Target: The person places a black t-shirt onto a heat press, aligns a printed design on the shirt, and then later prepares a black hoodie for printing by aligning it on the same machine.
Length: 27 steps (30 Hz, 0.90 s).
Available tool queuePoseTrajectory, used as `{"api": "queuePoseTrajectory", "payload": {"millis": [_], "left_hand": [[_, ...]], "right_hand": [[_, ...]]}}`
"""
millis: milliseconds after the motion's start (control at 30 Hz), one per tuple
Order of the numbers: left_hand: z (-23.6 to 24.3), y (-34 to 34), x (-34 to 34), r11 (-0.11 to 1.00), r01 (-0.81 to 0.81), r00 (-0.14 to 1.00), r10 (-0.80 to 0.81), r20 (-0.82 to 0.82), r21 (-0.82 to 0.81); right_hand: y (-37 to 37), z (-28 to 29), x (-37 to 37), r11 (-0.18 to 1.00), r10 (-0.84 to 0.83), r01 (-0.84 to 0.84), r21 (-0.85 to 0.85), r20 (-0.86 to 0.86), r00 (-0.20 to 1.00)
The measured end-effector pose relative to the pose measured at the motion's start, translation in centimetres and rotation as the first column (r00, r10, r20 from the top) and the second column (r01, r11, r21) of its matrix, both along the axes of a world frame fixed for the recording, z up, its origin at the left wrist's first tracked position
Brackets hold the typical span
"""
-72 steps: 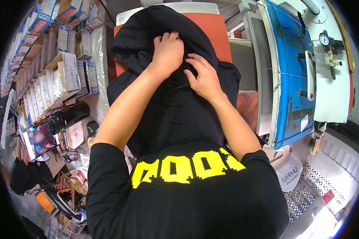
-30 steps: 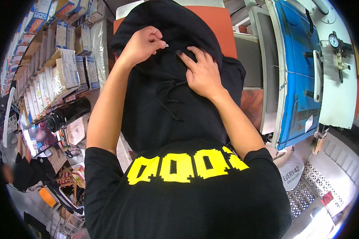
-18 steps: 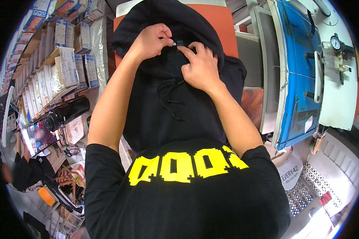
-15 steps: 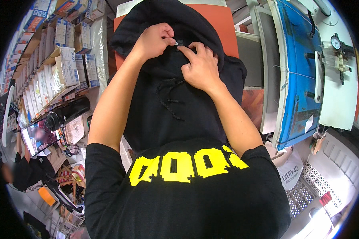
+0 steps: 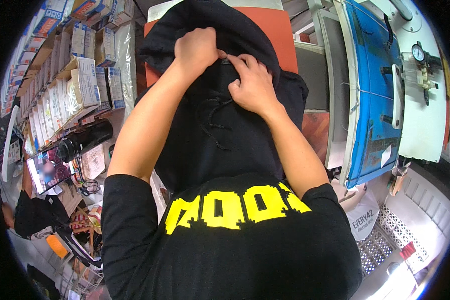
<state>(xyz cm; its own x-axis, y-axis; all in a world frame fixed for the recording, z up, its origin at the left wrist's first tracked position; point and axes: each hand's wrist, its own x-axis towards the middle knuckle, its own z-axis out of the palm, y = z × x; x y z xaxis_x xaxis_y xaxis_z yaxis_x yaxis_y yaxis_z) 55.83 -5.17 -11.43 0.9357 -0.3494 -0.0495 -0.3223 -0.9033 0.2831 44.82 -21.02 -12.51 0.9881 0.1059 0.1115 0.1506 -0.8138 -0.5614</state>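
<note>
A black hooded sweatshirt [image 5: 200, 130] lies spread out below me, its hood at the far end and a dark drawstring [image 5: 216, 122] trailing down the front. At the neck opening my left hand [image 5: 197, 50] is closed, its fingertips pinching by a small dark grey neck label [image 5: 226, 62]. What they hold, if anything, is too small to make out. My right hand [image 5: 255, 84] rests on the neckline with its fingers stretched out, the index fingertip beside the label and close to the left fingertips.
Under the hoodie is an orange board [image 5: 285, 37]. Shelves of cardboard boxes [image 5: 85, 80] stand at the left, near a black bottle-like object [image 5: 87, 140] and a lit screen [image 5: 50, 169]. On the right are a blue panel [image 5: 377, 110] and a machine with a pressure gauge [image 5: 418, 52].
My left hand has turned and shifted slightly, so its back now hides more of the fingers. The small pale bit at its fingertips no longer shows. My right hand has barely moved.
</note>
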Motion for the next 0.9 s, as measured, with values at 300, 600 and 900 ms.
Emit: {"api": "queuePoseTrajectory", "payload": {"millis": [300,600,900], "left_hand": [[-0.9,6.8,-5.2,0.958,0.141,0.985,-0.11,0.132,-0.25],[-0.8,5.8,-4.3,0.97,0.241,0.925,-0.235,0.299,0.017],[-0.2,6.9,-3.0,0.96,-0.24,0.899,0.275,0.341,-0.141]], "right_hand": [[-4.2,-0.5,1.7,0.998,0.069,-0.07,-0.004,0.164,0.984],[-4.4,0.6,3.9,0.93,0.313,-0.249,-0.268,0.229,0.922],[-3.9,1.1,3.8,0.977,0.184,-0.18,-0.115,0.029,0.983]]}}
